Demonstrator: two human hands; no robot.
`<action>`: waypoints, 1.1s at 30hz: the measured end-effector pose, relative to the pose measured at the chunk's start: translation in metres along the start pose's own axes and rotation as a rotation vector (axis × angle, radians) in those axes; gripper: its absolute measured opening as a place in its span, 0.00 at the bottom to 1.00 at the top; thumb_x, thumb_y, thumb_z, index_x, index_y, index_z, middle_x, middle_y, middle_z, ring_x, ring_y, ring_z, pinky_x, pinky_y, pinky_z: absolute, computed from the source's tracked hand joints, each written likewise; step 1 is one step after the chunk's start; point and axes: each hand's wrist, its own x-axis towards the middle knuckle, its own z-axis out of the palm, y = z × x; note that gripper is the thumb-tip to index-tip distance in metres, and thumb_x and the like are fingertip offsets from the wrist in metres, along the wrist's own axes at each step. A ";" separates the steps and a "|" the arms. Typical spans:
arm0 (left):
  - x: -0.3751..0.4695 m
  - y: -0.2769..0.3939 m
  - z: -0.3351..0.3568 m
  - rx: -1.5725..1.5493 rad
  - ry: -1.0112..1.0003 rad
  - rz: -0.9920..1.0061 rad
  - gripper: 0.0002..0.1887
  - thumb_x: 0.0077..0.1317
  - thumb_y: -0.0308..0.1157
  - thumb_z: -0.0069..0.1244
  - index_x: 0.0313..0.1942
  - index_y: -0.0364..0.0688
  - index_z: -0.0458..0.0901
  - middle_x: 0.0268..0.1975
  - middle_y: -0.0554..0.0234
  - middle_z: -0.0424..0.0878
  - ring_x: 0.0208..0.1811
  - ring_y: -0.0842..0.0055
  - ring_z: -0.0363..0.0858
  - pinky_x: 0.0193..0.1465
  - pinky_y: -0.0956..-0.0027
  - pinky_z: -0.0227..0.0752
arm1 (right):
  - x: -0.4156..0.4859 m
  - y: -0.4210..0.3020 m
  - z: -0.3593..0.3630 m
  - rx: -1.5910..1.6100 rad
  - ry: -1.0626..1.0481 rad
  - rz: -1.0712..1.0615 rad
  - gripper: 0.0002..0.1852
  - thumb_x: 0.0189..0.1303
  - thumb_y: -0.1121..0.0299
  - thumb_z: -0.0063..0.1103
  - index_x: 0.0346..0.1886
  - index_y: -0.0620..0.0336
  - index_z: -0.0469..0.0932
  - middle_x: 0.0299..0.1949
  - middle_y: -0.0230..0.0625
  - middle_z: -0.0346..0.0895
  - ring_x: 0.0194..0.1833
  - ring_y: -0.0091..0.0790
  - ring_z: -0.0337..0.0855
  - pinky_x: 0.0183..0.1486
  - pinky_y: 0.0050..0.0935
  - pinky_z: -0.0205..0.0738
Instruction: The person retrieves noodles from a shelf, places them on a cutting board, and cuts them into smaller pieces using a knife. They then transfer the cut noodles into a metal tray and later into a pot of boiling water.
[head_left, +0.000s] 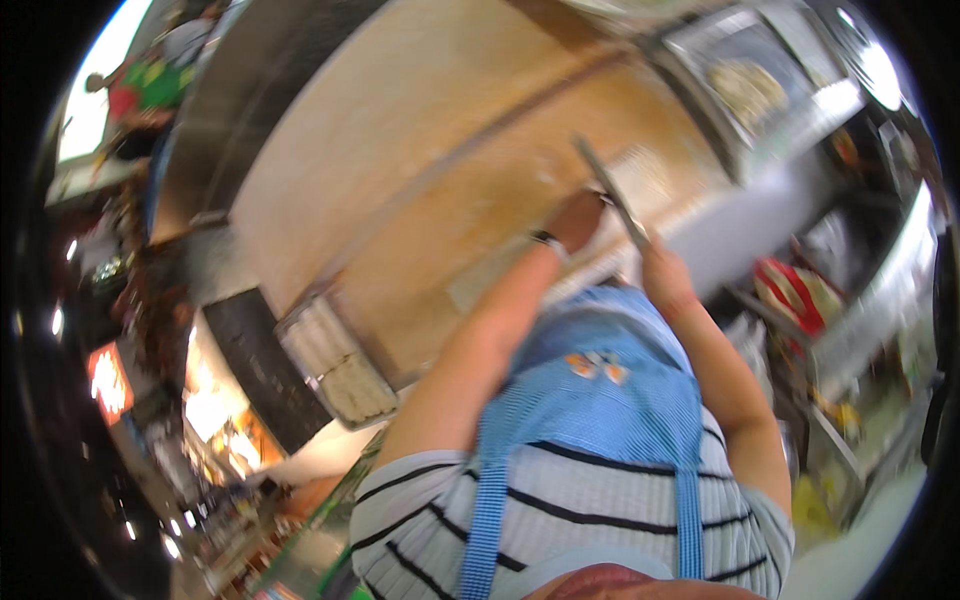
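My right hand (666, 279) is closed around the handle of a long knife (609, 184), whose blade slants up and left over a wooden worktop (420, 247). My left hand (579, 221) is held low over the worktop, just left of the blade, with a dark band at its wrist. Its fingers are blurred and partly hidden, so its grip is unclear. A pale, flat piece that looks like dough (641, 174) lies right of the blade. Another pale strip (480, 281) lies on the wood beneath my left forearm.
A metal tray (281, 330) with several pale dough-like rolls stands at the worktop's left end. At upper right, a metal pan (694, 45) holds a pale lump (746, 90). A red and white bag (799, 296) sits right of me. A person in green (154, 82) is at far upper left.
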 end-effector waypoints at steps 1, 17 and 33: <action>0.002 0.002 -0.007 -0.104 0.003 0.019 0.09 0.61 0.30 0.42 0.34 0.37 0.78 0.36 0.48 0.79 0.39 0.58 0.75 0.44 0.58 0.69 | -0.009 0.004 0.003 -0.035 0.028 -0.039 0.19 0.57 0.73 0.47 0.53 0.65 0.61 0.31 0.56 0.78 0.33 0.57 0.80 0.35 0.49 0.75; -0.013 0.005 -0.025 -0.019 0.300 0.262 0.13 0.57 0.29 0.45 0.42 0.37 0.77 0.47 0.54 0.75 0.51 0.62 0.71 0.58 0.60 0.65 | 0.004 0.008 0.027 -0.090 0.085 -0.032 0.09 0.60 0.72 0.41 0.42 0.65 0.61 0.27 0.61 0.77 0.31 0.61 0.79 0.33 0.53 0.73; -0.017 0.000 -0.011 0.053 0.287 0.184 0.12 0.58 0.30 0.45 0.42 0.38 0.78 0.48 0.55 0.75 0.51 0.61 0.72 0.57 0.61 0.66 | 0.021 0.004 0.046 0.076 0.187 -0.084 0.08 0.61 0.70 0.41 0.39 0.64 0.62 0.26 0.59 0.77 0.30 0.63 0.78 0.34 0.56 0.71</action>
